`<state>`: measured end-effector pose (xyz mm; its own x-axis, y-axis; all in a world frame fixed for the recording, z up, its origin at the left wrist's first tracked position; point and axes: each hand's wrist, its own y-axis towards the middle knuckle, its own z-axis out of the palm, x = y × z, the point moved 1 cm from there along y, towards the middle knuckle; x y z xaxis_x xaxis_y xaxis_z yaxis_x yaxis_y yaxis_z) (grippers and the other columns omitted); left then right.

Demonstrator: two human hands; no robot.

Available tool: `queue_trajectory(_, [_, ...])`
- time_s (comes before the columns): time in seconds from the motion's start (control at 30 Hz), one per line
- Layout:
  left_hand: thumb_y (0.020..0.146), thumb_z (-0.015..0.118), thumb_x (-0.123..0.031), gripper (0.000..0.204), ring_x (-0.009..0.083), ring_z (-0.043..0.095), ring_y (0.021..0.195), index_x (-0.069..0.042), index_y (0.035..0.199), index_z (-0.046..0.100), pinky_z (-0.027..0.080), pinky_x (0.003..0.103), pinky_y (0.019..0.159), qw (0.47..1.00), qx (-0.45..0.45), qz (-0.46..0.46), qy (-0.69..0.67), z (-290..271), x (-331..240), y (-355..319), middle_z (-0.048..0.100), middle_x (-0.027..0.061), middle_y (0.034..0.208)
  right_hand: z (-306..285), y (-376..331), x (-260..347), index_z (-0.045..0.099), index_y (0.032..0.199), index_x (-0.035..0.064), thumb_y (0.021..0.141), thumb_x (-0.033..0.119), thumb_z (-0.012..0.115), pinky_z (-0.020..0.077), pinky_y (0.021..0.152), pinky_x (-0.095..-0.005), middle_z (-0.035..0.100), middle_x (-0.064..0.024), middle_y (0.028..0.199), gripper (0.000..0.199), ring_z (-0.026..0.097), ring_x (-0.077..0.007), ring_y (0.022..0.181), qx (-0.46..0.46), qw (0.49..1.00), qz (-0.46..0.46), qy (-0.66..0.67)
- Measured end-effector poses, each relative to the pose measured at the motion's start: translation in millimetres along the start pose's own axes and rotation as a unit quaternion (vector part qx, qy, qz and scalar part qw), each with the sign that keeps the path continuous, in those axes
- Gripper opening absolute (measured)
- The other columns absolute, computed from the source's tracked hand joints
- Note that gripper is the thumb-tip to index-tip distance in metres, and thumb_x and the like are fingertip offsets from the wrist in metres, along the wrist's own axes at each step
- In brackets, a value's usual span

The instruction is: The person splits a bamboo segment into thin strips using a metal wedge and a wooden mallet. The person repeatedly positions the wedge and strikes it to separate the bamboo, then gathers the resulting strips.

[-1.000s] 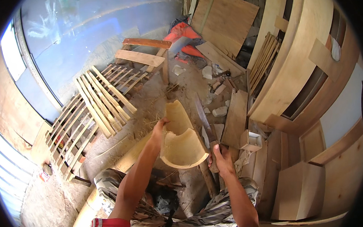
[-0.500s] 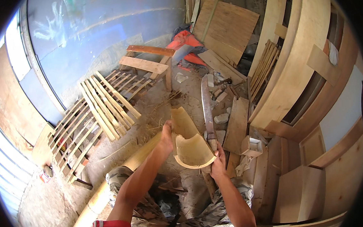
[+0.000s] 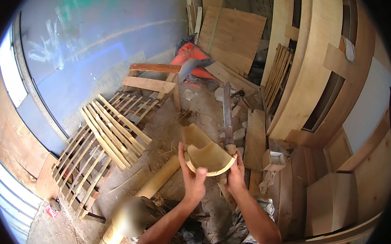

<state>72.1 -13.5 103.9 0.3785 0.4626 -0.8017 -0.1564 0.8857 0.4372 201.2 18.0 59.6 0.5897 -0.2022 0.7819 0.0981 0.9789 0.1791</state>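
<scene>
A short half-round piece of split bamboo point(image 3: 206, 153) is held in front of me, hollow side up, its jagged end pointing away. My left hand point(image 3: 192, 178) grips its near left edge from below. My right hand point(image 3: 236, 172) presses against its right end and is also closed on the handle of a long knife point(image 3: 227, 113), whose dark blade points straight away from me over the ground. Both forearms come in from the lower edge.
A bundle of bamboo slats point(image 3: 112, 131) lies on a slatted wooden frame at left, with a wooden bench point(image 3: 151, 82) behind it. A bamboo pole point(image 3: 159, 181) lies on the dirt below my hands. Curved plywood forms point(image 3: 308, 72), boards and a small wooden box point(image 3: 275, 160) crowd the right.
The bamboo piece has tipped from upright to nearly level with its hollow facing up. My hands have closed in on it, and the knife blade has swung from tilted to pointing straight away.
</scene>
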Motion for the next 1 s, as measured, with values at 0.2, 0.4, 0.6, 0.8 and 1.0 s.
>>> queue_trajectory(0.2, [0.084, 0.070, -0.043, 0.101, 0.0284, 0.023, 0.143, -0.008, 0.154, 0.005, 0.019, 0.043, 0.117, 0.999, -0.002, 0.008, 0.051, -24, 22, -17, 0.015, 0.0187, 0.154, -5, -13, -11, 0.032, 0.144, 0.0059, 0.098, 0.061, 0.045, 0.0413, 0.104, -0.0387, 0.049, -0.0122, 0.136, 0.074, 0.049, -0.0231, 0.125, 0.006, 0.997, 0.048, -0.057])
queue_trajectory(0.4, [0.083, 0.065, -0.041, 0.092, 0.0326, 0.012, 0.147, -0.007, 0.151, 0.012, 0.011, 0.048, 0.119, 0.996, 0.017, 0.030, 0.088, -48, 45, 3, 0.010, 0.0217, 0.155, -2, -3, -42, 0.033, 0.141, 0.0045, 0.098, 0.062, 0.045, 0.0497, 0.086, -0.0347, 0.056, -0.0120, 0.122, 0.073, 0.057, -0.0204, 0.107, -0.062, 0.992, 0.031, -0.103])
queue_trajectory(0.6, [0.088, 0.060, -0.047, 0.078, 0.0365, 0.007, 0.150, -0.008, 0.146, 0.024, 0.013, 0.049, 0.118, 0.992, -0.022, 0.071, 0.105, -87, 82, 32, 0.003, 0.0272, 0.159, 16, 10, -38, 0.048, 0.117, 0.0052, 0.099, 0.045, 0.056, 0.0440, 0.050, -0.0296, 0.057, -0.0045, 0.082, 0.045, 0.055, -0.0135, 0.059, -0.012, 0.986, 0.109, -0.125])
queue_trajectory(0.8, [0.092, 0.055, -0.053, 0.076, 0.0400, 0.012, 0.149, -0.008, 0.145, 0.026, 0.015, 0.049, 0.117, 0.977, -0.010, 0.072, 0.201, -72, 67, 75, 0.003, 0.0336, 0.158, -6, -8, -32, 0.046, 0.136, 0.0013, 0.094, 0.015, 0.068, 0.0453, 0.054, -0.0270, 0.058, -0.0025, 0.087, 0.049, 0.054, -0.0097, 0.062, 0.005, 0.983, 0.032, -0.182])
queue_trajectory(1.0, [0.100, 0.045, -0.046, 0.065, 0.0381, 0.016, 0.148, -0.008, 0.149, 0.025, 0.017, 0.047, 0.117, 0.981, -0.009, 0.082, 0.178, -66, 43, 95, 0.010, 0.0316, 0.158, -13, -29, -23, 0.049, 0.130, 0.0006, 0.092, 0.011, 0.068, 0.0454, 0.062, -0.0243, 0.057, -0.0012, 0.084, 0.044, 0.053, -0.0074, 0.070, 0.060, 0.976, -0.093, -0.185])
